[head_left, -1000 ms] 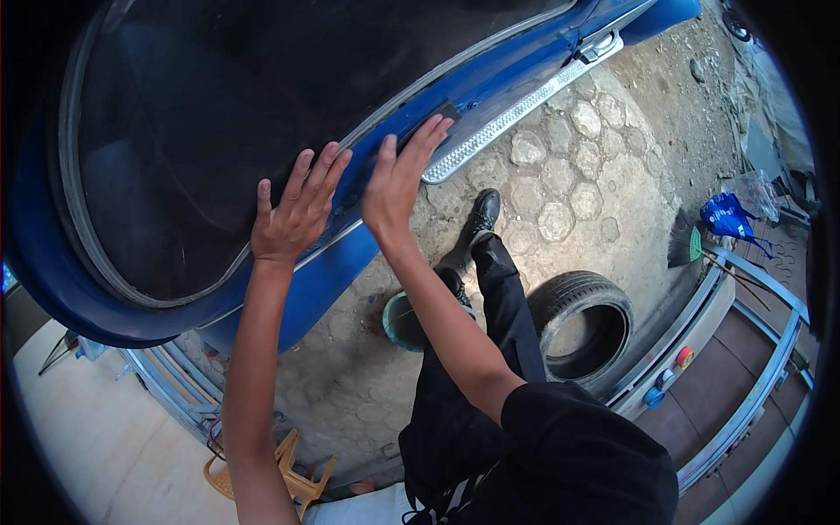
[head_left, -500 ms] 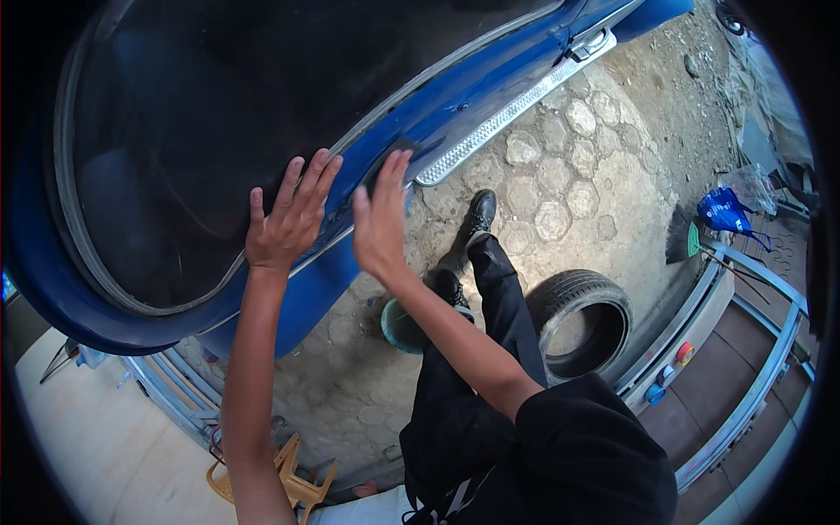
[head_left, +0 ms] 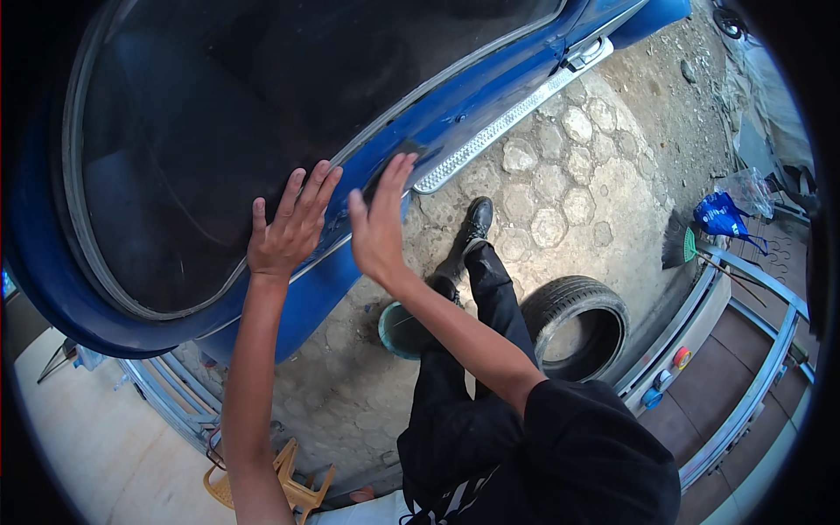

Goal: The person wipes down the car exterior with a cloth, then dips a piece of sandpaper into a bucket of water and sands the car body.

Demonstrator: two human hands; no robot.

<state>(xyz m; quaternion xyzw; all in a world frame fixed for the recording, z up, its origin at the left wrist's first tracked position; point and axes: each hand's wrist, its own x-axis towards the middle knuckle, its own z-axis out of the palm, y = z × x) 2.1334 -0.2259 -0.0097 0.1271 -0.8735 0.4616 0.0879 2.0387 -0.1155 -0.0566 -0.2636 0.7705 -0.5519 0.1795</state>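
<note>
A blue vehicle body (head_left: 442, 114) with a large dark window (head_left: 219, 131) fills the upper left. My left hand (head_left: 290, 223) lies with its fingers spread over the window's lower edge and the blue panel beside it, holding nothing. To its right, my right hand (head_left: 382, 223) reaches across to the same blue panel, slightly blurred. Beneath its fingers is a thin dark grey sheet (head_left: 409, 148), perhaps sandpaper, pressed against the paint. Part of that sheet shows past the fingertips and by the thumb; the palm hides the remainder.
A silver textured step bar (head_left: 516, 115) runs along the vehicle's lower side. By my feet stand a green-rimmed bucket (head_left: 385, 331) and a tire (head_left: 573, 293). At the right are a broom (head_left: 678, 242), a blue bag (head_left: 722, 214) and a metal frame (head_left: 783, 337). A yellow chair (head_left: 293, 490) is at lower left.
My right hand has shifted a little downward and left along the blue panel with the dark sheet under it. My left hand keeps its place by the window edge. The view has moved slightly.
</note>
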